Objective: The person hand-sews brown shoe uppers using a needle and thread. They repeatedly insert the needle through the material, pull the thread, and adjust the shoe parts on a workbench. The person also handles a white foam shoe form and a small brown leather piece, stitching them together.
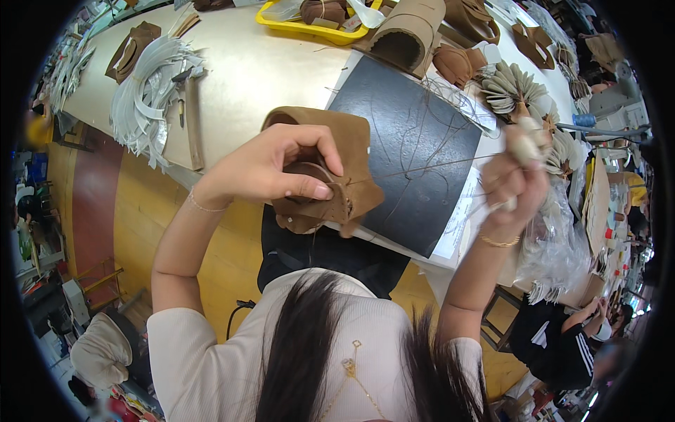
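My left hand [271, 158] pinches the edge of a brown leather piece [351, 137] between thumb and fingers. The piece is curved into a rounded form, with small holes along the edge by my thumb. From that edge a thin brown thread [429, 167] runs taut to the right. My right hand [517, 186], raised and smeared by motion, has its fingers curled in at the thread's far end. White coverings [526, 144] wrap some of its fingers. Whether a needle is in that hand cannot be made out. Beneath the thread lies a black mat [415, 133] with loose thread strands across it.
Bundled pale strips [144, 102] and a wooden-handled tool [181, 112] lie at the left. A yellow tray [309, 29] stands at the far side, next to a rolled brown sheet [408, 32]. Fanned pale pieces [517, 91] and plastic bags [555, 235] crowd the right. Another person sits at lower right.
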